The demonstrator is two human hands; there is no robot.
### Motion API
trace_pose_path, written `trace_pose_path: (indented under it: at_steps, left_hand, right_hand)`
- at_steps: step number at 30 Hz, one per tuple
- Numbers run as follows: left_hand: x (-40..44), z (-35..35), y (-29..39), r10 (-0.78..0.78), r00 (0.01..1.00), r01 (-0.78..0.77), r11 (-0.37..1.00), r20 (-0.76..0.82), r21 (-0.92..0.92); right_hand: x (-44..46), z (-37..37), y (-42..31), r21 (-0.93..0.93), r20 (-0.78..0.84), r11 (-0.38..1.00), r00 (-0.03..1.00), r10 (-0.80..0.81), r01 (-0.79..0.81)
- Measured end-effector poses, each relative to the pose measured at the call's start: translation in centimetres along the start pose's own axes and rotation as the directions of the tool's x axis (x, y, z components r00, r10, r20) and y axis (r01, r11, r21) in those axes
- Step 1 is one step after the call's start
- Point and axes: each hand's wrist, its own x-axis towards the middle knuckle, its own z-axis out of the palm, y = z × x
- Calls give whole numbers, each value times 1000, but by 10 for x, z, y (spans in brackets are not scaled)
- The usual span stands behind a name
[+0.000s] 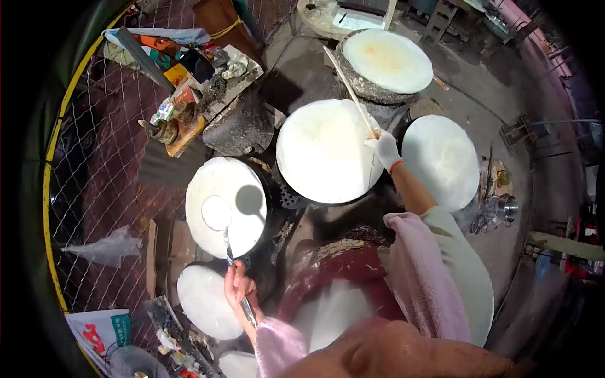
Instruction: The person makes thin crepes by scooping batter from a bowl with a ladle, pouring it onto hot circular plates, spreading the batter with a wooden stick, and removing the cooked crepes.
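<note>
Pinched a slender stick (348, 85) in gloved right hand (384, 149), gripped a ladle (229, 246) in left hand (240, 287), and probably risked tearing the white sheet (321, 154) by careless jabbing.

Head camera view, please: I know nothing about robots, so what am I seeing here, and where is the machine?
There is no machine. A person is working, and the only picture comes from a camera worn on their head, looking forward and down; the image is round and bent at the edges.

The left hand is bare and holds a ladle over the left white round, where the ladle's shadow falls. The right hand wears a white glove with an orange cuff and holds a thin stick by one end.

Other large white rounds are the middle one, the right one and the rear one. I cannot tell what they are made of.
</note>
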Motion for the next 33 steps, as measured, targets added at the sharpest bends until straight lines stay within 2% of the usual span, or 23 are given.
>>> trace_pose_path:
  at_steps: [2, 3, 6, 7, 8, 10, 12, 14, 16, 18, 20, 21, 22, 24, 25, 26, 27, 28, 29, 30, 31, 33]
  left_hand:
    - [11, -4, 8, -2, 1000, 2, 1000, 15, 20]
    - [15, -5, 11, -7, 1000, 6, 1000, 26, 30]
    - [25, -14, 25, -7, 1000, 4, 996, 26, 84]
    - [28, -14, 27, -13, 999, 11, 998, 36, 69]
    - [30, -15, 29, -20, 999, 18, 998, 45, 56]
    - [32, -15, 31, -9, 1000, 9, 1000, 5, 29]
    - [32, -14, 30, 14, 999, -13, 1000, -29, 25]
    - [31, -13, 28, 44, 998, -42, 998, -46, 48]
    - [31, -11, 18, 77, 995, -73, 995, -64, 68]
    - [30, 0, 0, 136, 984, -132, 990, -114, 42]
    - [29, 9, -17, 160, 982, -158, 987, -103, 34]
    - [28, 9, -27, 186, 977, -186, 982, -107, 8]
    - [26, 11, -36, 198, 975, -200, 980, -103, -7]
    - [24, 16, -55, 223, 970, -227, 973, -92, -39]
    - [22, 17, -63, 197, 980, -197, 978, -14, -62]
    - [18, 19, -72, 217, 973, -222, 974, -72, -56]
    - [15, 32, -82, 231, 965, -238, 970, -124, -47]
    - [11, 44, -92, 245, 954, -255, 966, -175, -37]
    - [8, 48, -100, 268, 952, -277, 960, -149, -37]
    - [2, 50, -106, 280, 940, -285, 958, -194, 3]
    - [-9, 42, -110, 266, 942, -271, 963, -206, 5]
    - [-13, 52, -124, 330, 869, -333, 941, -369, 58]
  right_hand:
    - [5, 15, -4, 262, 50, 965, 999, -17, 3]
    - [-38, -1, -90, 454, 174, 882, 984, 49, -124]
    - [-56, -14, -155, 567, 269, 797, 961, 58, -207]
    - [-42, -18, -153, 512, 262, 831, 961, 91, -218]
    - [-16, -21, -133, 514, 215, 850, 977, 3, -116]
    - [4, -57, -147, 430, 268, 900, 941, -206, 75]
    - [40, -86, -159, 575, 206, 817, 957, -206, 52]
    - [97, -135, -172, 365, 243, 925, 949, -199, 100]
    - [120, -180, -226, 160, 252, 984, 960, -120, 81]
    - [133, -205, -281, 152, 276, 951, 912, -303, 270]
    - [151, -228, -325, -76, 258, 954, 930, -261, 289]
    - [154, -228, -346, -122, 255, 913, 901, -351, 390]
    - [159, -227, -355, -285, 243, 808, 854, -460, 516]
    - [128, -207, -378, -490, 248, 763, 906, -343, 423]
    - [166, -199, -350, -654, 267, 626, 904, -333, 424]
    - [194, -188, -317, -591, 333, 409, 672, -662, 696]
    - [183, -170, -296, -693, 299, 350, 693, -656, 630]
    - [178, -158, -278, -697, 324, 368, 729, -603, 615]
    - [183, -142, -247, -678, 278, 525, 840, -466, 515]
    - [215, -126, -191, -722, 308, 391, 771, -558, 571]
    - [225, -117, -152, -745, 345, 324, 752, -562, 584]
    - [226, -108, -95, -767, 348, 307, 767, -539, 564]
